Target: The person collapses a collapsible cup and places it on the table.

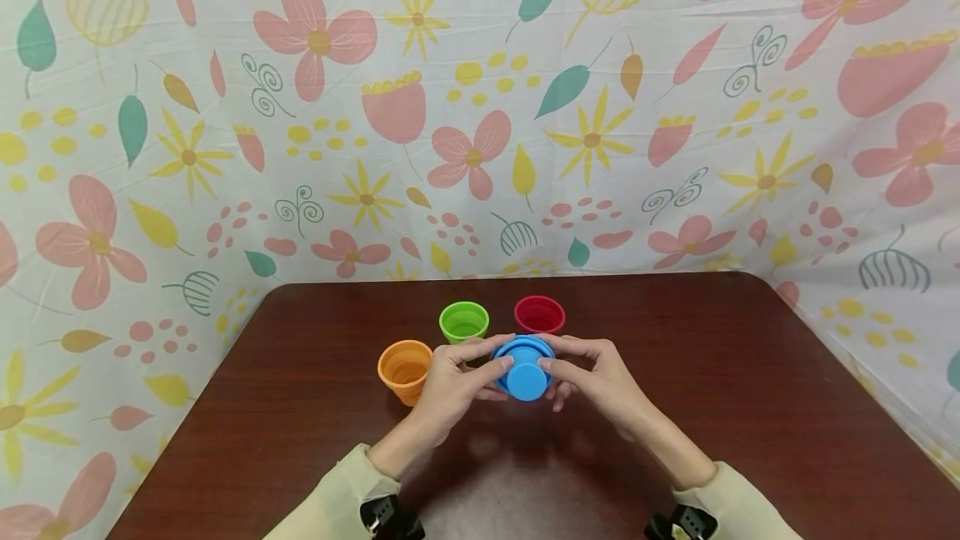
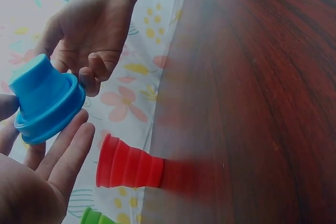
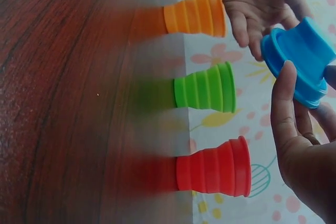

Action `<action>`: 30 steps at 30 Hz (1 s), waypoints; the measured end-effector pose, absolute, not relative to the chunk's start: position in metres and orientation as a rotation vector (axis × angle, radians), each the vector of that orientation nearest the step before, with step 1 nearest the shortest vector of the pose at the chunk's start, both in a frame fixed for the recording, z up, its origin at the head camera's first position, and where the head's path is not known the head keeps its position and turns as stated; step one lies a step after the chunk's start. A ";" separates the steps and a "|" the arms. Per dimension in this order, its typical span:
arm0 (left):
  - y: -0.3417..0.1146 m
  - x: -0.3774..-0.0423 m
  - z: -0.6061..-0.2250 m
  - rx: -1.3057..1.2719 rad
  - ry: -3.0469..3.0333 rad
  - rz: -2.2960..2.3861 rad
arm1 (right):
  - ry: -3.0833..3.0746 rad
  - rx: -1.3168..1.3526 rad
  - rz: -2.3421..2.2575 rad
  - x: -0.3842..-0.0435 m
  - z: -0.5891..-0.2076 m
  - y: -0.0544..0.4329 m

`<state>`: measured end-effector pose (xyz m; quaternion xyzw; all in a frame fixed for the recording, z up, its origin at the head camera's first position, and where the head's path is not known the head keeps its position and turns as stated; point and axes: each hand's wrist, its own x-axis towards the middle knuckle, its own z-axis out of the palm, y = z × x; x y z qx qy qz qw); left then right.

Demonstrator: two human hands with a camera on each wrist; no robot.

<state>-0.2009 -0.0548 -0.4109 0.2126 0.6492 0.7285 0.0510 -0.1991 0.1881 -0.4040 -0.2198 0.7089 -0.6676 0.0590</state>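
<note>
Above the table, a blue collapsible cup (image 1: 525, 369) is held between both hands, its narrow base facing the head camera. Part of its body is folded into the wide rim, as the left wrist view shows. My left hand (image 1: 457, 386) pinches its left side with thumb and fingers, and my right hand (image 1: 600, 377) pinches the right side likewise. An orange cup (image 1: 405, 369) stands extended just left of the left hand. Behind the hands stand a green cup (image 1: 463, 322) and a red cup (image 1: 540, 315), both extended with mouths up.
The cups stand on a dark brown wooden table (image 1: 315, 440) with a glossy surface. Behind it hangs a white cloth (image 1: 480, 215) printed with flowers and leaves. Each sleeve end carries a black wrist camera.
</note>
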 end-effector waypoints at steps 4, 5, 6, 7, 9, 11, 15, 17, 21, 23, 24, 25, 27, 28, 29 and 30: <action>-0.055 -0.202 -0.412 0.661 1.986 2.206 | 2.147 -0.659 -2.023 -0.200 -0.405 0.188; -0.055 -0.202 -0.413 0.668 1.986 2.205 | 2.149 -0.658 -2.021 -0.200 -0.405 0.188; -0.055 -0.202 -0.413 0.677 1.991 2.202 | 2.149 -0.657 -2.020 -0.200 -0.406 0.189; -0.056 -0.202 -0.413 0.685 1.996 2.199 | 2.151 -0.655 -2.018 -0.200 -0.406 0.189; -0.056 -0.202 -0.414 0.699 2.007 2.193 | 2.154 -0.655 -2.014 -0.200 -0.406 0.189; -0.056 -0.203 -0.414 0.711 2.020 2.188 | 2.154 -0.651 -2.014 -0.201 -0.406 0.189; -0.057 -0.203 -0.415 0.722 2.055 2.171 | 2.162 -0.653 -2.008 -0.201 -0.406 0.189; -0.057 -0.204 -0.415 0.721 2.077 2.159 | 2.170 -0.664 -2.004 -0.201 -0.407 0.189; -0.056 -0.205 -0.416 0.736 2.178 2.125 | 2.183 -0.674 -1.994 -0.201 -0.407 0.188; -0.056 -0.205 -0.416 0.747 2.232 2.106 | 2.184 -0.666 -1.991 -0.201 -0.408 0.188; -0.056 -0.205 -0.416 0.750 2.253 2.100 | 2.183 -0.660 -1.990 -0.201 -0.407 0.187; -0.056 -0.205 -0.416 0.747 2.249 2.101 | 2.178 -0.650 -1.991 -0.200 -0.407 0.187; -0.056 -0.204 -0.415 0.733 2.207 2.114 | 2.158 -0.627 -2.002 -0.200 -0.407 0.187; -0.056 -0.204 -0.415 0.722 2.177 2.122 | 2.148 -0.616 -2.007 -0.200 -0.406 0.186; -0.056 -0.204 -0.415 0.712 2.148 2.131 | 2.138 -0.609 -2.011 -0.199 -0.406 0.186; -0.056 -0.204 -0.415 0.701 2.114 2.141 | 2.129 -0.598 -2.018 -0.199 -0.405 0.186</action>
